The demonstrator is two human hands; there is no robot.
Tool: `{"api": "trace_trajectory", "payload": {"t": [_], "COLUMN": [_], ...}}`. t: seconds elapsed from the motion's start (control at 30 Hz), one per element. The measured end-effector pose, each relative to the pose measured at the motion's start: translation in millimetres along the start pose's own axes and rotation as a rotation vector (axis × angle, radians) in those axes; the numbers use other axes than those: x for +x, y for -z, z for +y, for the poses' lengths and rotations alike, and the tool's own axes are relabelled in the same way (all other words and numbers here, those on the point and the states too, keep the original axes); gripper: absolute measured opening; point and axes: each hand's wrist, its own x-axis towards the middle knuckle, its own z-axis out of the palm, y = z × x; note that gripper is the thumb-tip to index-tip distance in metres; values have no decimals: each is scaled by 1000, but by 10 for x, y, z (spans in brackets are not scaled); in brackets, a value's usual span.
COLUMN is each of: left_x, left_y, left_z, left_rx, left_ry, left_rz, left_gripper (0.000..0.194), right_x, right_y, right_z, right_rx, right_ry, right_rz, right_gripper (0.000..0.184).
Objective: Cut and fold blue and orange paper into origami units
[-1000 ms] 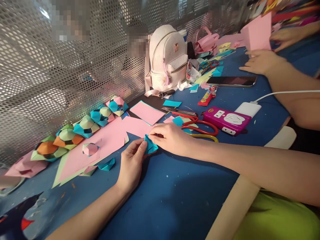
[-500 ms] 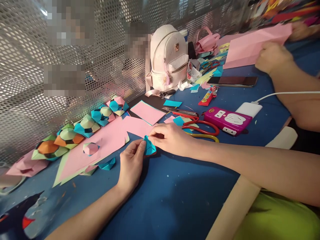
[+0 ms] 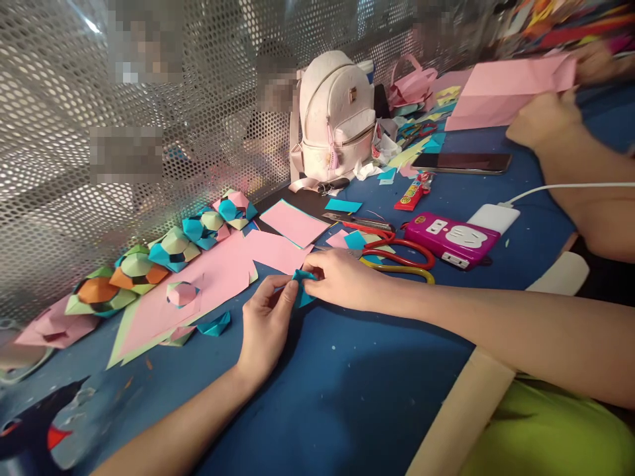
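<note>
A small folded piece of blue paper (image 3: 303,297) is held just above the blue table (image 3: 317,383). My left hand (image 3: 268,317) pinches its left side between thumb and fingers. From the right, my right hand (image 3: 342,274) grips its upper right part, and the fingers hide much of the paper. Left of my left hand lie a folded blue paper piece (image 3: 215,324) and a folded pink and green piece (image 3: 178,336). Large pink sheets (image 3: 213,284) are spread beyond, with a small pink folded piece (image 3: 182,294) on them.
Several folded paper balls (image 3: 133,268) line the perforated metal screen (image 3: 208,125). Scissors (image 3: 401,254), a purple power bank (image 3: 451,238), a phone (image 3: 461,162) and a white backpack (image 3: 337,119) stand or lie beyond my hands. At right, another person's hands (image 3: 546,122) hold a pink sheet (image 3: 506,92).
The blue paper has turned in my fingers, and less of its face shows. My right hand has curled closer over it. The other person's pink sheet has shifted slightly.
</note>
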Motion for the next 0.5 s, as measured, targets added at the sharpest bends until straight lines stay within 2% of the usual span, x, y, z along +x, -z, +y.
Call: {"api": "trace_trajectory", "payload": {"t": [0.2, 0.37, 0.5], "left_x": [-4, 16, 37], "left_y": [5, 7, 30], "left_z": [5, -62, -71], "left_rx": [-60, -115, -65], "left_ry": [13, 75, 57], "left_rz": [-52, -75, -33], "left_gripper": [22, 29, 29], "right_x": [5, 6, -4], "right_y": [-15, -10, 12], "right_z": [27, 4, -10], "right_rx": [16, 54, 103], "right_ry": [21, 6, 63], "right_rz": [34, 24, 33], "right_gripper": [11, 12, 17]}}
